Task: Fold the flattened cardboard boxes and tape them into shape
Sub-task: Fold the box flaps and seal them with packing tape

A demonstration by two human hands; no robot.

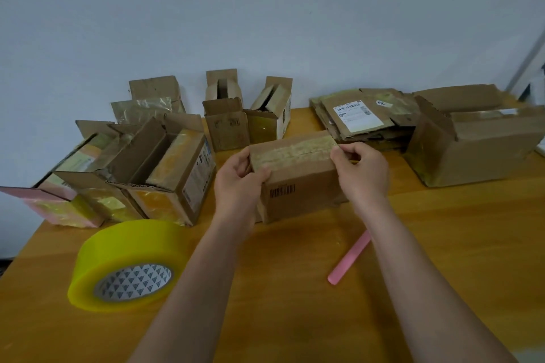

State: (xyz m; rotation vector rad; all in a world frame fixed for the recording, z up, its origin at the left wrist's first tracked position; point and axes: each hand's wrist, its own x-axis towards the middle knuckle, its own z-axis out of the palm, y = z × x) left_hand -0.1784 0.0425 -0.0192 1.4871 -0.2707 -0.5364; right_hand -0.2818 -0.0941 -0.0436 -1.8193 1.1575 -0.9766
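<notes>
A small brown cardboard box with a barcode on its near face stands on the wooden table in the middle. Old tape runs along its closed top seam. My left hand grips the box's left end, thumb on the near top edge. My right hand holds the right end, its thumb and fingers pinching at the top right corner by the tape end. A large yellow tape roll lies flat at the near left. A stack of flattened boxes lies at the back right.
Several folded open-topped boxes crowd the left side, two more stand behind the held box, and a larger open box sits at the right. A pink stick-like tool lies under my right forearm. A pale wall rises behind the table.
</notes>
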